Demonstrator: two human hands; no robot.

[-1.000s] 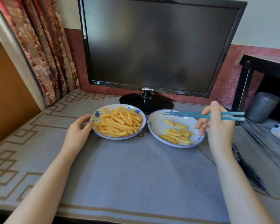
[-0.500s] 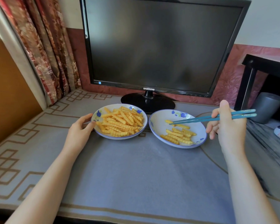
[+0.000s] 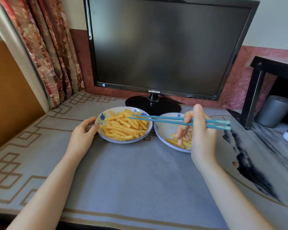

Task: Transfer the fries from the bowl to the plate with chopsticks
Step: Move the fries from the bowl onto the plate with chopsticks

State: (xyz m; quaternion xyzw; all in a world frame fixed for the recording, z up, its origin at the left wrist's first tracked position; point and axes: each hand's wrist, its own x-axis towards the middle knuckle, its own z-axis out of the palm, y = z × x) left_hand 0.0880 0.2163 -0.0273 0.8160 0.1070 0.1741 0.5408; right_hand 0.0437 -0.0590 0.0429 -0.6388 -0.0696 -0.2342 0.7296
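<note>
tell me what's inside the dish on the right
A few crinkle fries lie in the right dish. The right hand, holding the chopsticks, covers its right half, so any fries there cannot be seen.

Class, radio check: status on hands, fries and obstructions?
Left hand steadies bowl. Right hand holds chopsticks, tips empty over fries. Plate partly filled. Nothing blocking.

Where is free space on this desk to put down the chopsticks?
The widest bare patch is the grey mat in front of both dishes, between the two forearms. Another lies left of the left hand. It is crowded around the fry-filled bowl, the white plate and the black monitor stand.
</note>
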